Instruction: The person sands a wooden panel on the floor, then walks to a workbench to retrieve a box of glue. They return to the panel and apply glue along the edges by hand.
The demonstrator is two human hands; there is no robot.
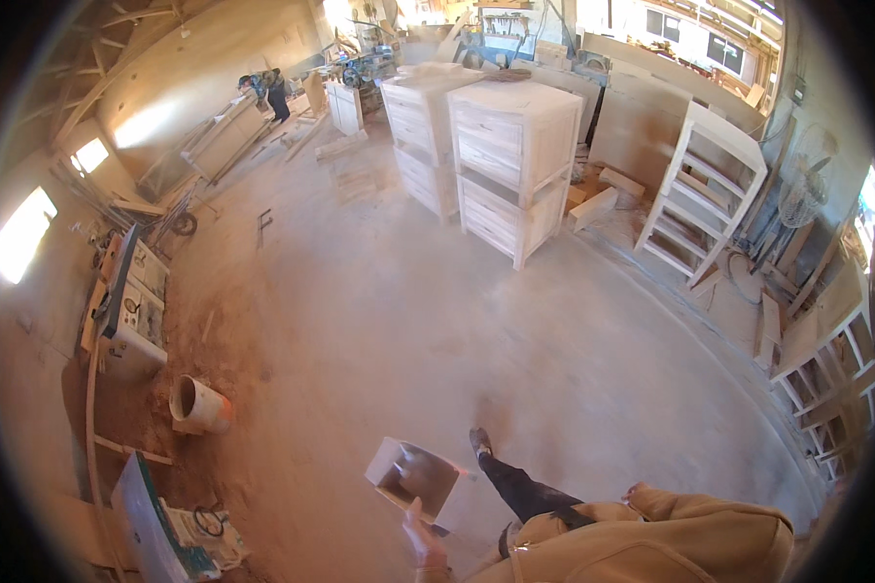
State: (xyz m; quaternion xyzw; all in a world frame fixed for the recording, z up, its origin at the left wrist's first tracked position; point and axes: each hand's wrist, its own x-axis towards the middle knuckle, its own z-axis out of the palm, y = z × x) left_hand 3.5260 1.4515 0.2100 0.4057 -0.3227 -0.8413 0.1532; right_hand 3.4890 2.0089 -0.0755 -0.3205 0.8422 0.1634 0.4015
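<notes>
Left hand (pixel 424 536): closed on the near side of an open box (pixel 436 497), thumb and fingers at the rim. Box hangs low in front of the body, left of the extended leg (pixel 520 486); its inside is dark, with a pale patch too blurred to identify, and 1 light wall shows at left.

Right hand (pixel 635 492): only a small part shows, at the end of a tan sleeve (pixel 695 507); cannot tell whether it is spread or holding anything.

Beyond: dusty floor (pixel 340 330). To the left, a pale bucket (pixel 194 403) with an orange patch, tilted; near the lower left edge, a machine with 1 handwheel (pixel 209 522). Ahead, 2 pale wooden drawer stacks (pixel 501 146) side by side. To their right, a slatted wooden frame (pixel 702 194) leans near a fan (pixel 805 189). Far left background: 1 person (pixel 274 94), bent forward.
</notes>
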